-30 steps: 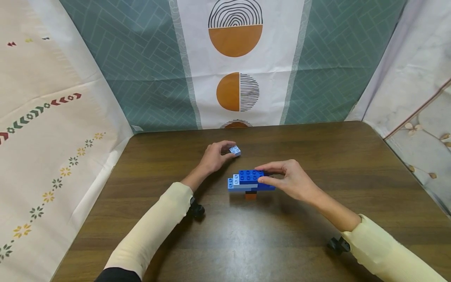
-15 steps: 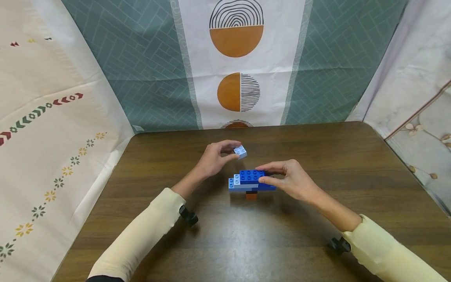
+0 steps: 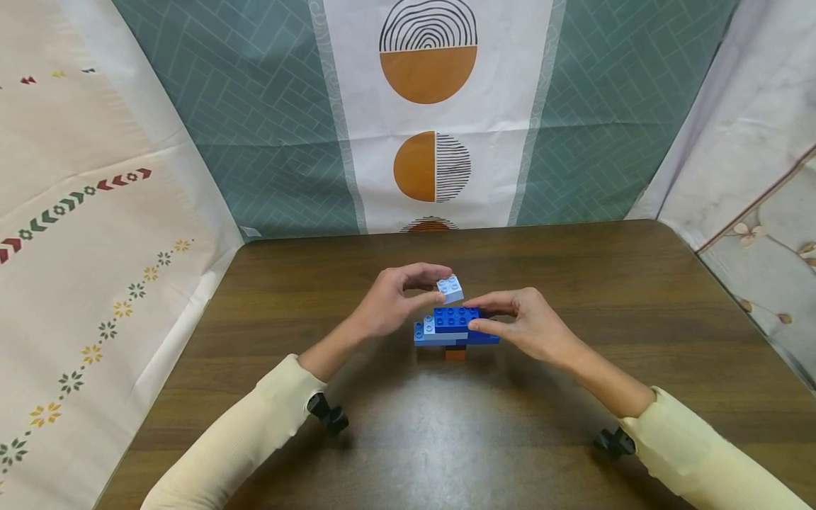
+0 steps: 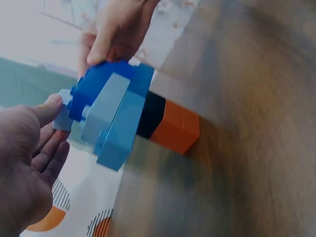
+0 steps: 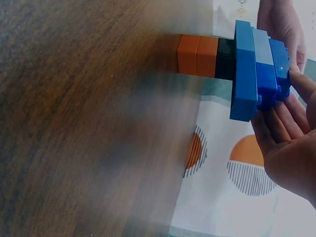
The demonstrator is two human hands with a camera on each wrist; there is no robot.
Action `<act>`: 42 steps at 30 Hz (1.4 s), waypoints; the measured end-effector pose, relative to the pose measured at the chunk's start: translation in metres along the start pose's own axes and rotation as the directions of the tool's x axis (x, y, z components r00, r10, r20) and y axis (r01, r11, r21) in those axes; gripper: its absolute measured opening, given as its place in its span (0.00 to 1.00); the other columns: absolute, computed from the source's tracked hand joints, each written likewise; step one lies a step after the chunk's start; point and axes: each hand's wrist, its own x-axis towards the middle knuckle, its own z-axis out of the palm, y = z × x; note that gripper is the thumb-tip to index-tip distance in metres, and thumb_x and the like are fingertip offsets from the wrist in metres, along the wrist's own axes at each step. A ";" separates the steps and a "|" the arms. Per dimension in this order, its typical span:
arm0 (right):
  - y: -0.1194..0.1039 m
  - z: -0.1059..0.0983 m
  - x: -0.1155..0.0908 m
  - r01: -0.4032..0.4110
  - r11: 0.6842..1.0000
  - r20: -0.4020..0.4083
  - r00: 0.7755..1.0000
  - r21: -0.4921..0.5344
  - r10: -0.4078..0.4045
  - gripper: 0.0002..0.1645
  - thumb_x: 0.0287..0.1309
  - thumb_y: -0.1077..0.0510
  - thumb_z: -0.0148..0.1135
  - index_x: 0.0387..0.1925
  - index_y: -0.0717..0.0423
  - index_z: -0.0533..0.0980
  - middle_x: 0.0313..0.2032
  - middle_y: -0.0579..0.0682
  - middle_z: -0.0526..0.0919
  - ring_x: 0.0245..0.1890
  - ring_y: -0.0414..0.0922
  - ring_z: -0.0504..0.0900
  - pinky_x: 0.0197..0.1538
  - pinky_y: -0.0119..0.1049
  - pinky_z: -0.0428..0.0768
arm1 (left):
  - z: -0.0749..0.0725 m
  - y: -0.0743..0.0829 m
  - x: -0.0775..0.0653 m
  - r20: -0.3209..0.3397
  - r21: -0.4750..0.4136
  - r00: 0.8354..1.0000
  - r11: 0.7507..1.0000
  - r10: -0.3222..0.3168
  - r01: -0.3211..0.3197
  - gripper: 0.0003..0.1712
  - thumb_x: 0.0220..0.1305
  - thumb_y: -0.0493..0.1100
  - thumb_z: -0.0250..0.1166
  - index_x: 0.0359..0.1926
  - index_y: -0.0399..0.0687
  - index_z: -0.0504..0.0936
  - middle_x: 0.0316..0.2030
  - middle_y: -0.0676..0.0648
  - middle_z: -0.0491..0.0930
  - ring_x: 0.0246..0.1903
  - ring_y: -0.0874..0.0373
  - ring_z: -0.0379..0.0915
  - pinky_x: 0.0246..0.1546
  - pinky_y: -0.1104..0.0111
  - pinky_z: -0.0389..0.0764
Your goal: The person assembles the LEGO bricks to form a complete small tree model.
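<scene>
Between the thumb and fingers of my left hand (image 3: 392, 301) is a pale blue toy brick (image 3: 450, 289) with studs on top. It is raised just above the far side of a brick model (image 3: 450, 320). My right hand (image 3: 535, 331) grips the model at its right end, thumb in front and fingers behind the dark blue top brick (image 4: 96, 86). Below that come staggered layers of light and darker blue bricks. These rest on a narrow column, a black brick (image 4: 152, 114) over orange bricks (image 5: 197, 55), which stands upright on the table.
The brown wooden table (image 3: 408, 439) carries the model near its middle. A patterned cloth (image 3: 440, 113) hangs behind its far edge, with more cloths (image 3: 83, 297) at the sides. A small black device (image 3: 328, 414) is strapped at each wrist.
My left hand has lifted the pale blue brick off the back of the table and brought it right and nearer, over the model. My right hand has stayed on the model.
</scene>
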 end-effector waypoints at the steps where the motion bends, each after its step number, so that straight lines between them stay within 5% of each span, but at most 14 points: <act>1: 0.000 0.000 0.000 0.005 1.000 -0.001 1.000 -0.005 -0.005 0.20 0.64 0.55 0.77 0.57 0.54 0.87 0.53 0.52 0.90 0.52 0.49 0.89 0.53 0.40 0.87 | 0.001 0.002 -0.001 0.011 -0.007 1.000 1.000 0.006 -0.006 0.22 0.70 0.39 0.73 0.63 0.44 0.85 0.58 0.50 0.86 0.52 0.59 0.84 0.60 0.60 0.83; 27: 0.000 -0.001 0.001 0.015 0.999 0.004 1.000 -0.036 -0.015 0.23 0.65 0.56 0.77 0.59 0.59 0.85 0.54 0.53 0.89 0.53 0.50 0.89 0.58 0.48 0.85 | 0.002 0.020 -0.014 0.142 0.035 0.989 0.999 0.031 -0.037 0.23 0.70 0.38 0.74 0.64 0.46 0.84 0.58 0.53 0.86 0.54 0.63 0.82 0.61 0.62 0.82; 33: -0.001 0.000 0.001 0.028 0.999 0.002 1.000 -0.042 -0.028 0.23 0.64 0.56 0.77 0.58 0.59 0.85 0.53 0.53 0.89 0.52 0.50 0.89 0.56 0.42 0.86 | 0.004 0.018 -0.016 0.136 0.013 0.990 0.999 0.046 -0.049 0.23 0.70 0.38 0.73 0.64 0.46 0.84 0.58 0.53 0.86 0.53 0.62 0.83 0.60 0.61 0.82; 42: 0.000 0.000 0.001 0.032 0.999 0.006 0.999 -0.040 -0.032 0.23 0.64 0.57 0.77 0.58 0.60 0.86 0.53 0.53 0.90 0.52 0.50 0.89 0.56 0.47 0.86 | 0.013 0.009 -0.021 0.078 -0.070 0.995 0.996 0.061 -0.056 0.21 0.71 0.39 0.73 0.63 0.46 0.85 0.56 0.52 0.87 0.53 0.59 0.83 0.61 0.57 0.82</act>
